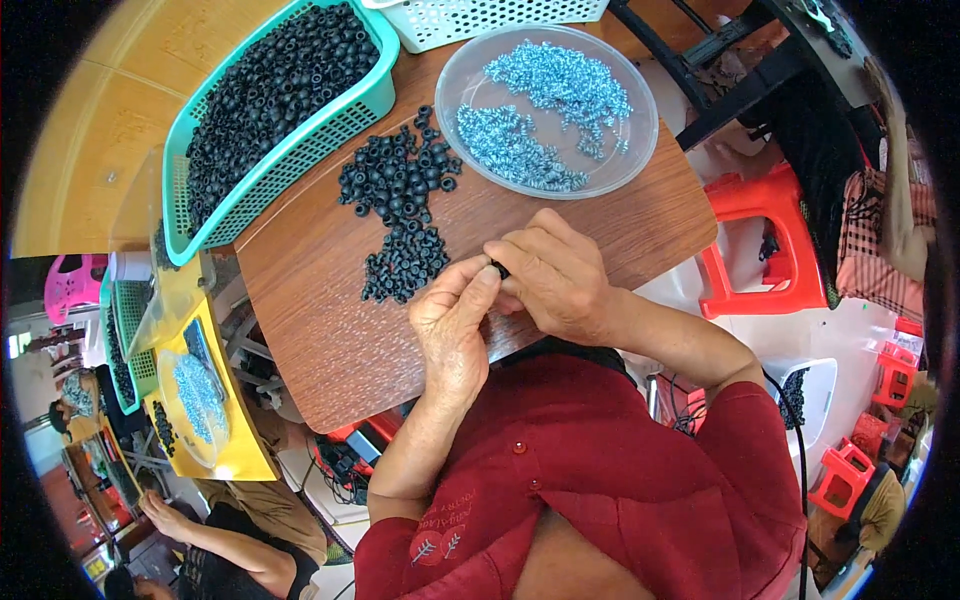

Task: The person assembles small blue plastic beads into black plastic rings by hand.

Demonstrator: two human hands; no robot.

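Observation:
My left hand [455, 318] and my right hand [562, 275] meet above the near edge of the brown tabletop [320, 335]. Between their fingertips sits a small black round part [499, 269], mostly covered by the fingers. Both hands are closed on it in a pinch. Left of them lie a pile of larger black rounded parts [398, 175] and, nearer, a cluster of smaller black ring-like parts [405, 263]. Beyond my right hand, a clear round bowl [643, 125] holds many tiny shiny blue-silver pieces [545, 85], too small to name.
A teal basket [322, 140] full of black parts stands at the far left, partly against a white basket [470, 22]. A red stool [755, 240] is at the right. Left of my table, another person's arm [225, 545] is near a yellow table [235, 440].

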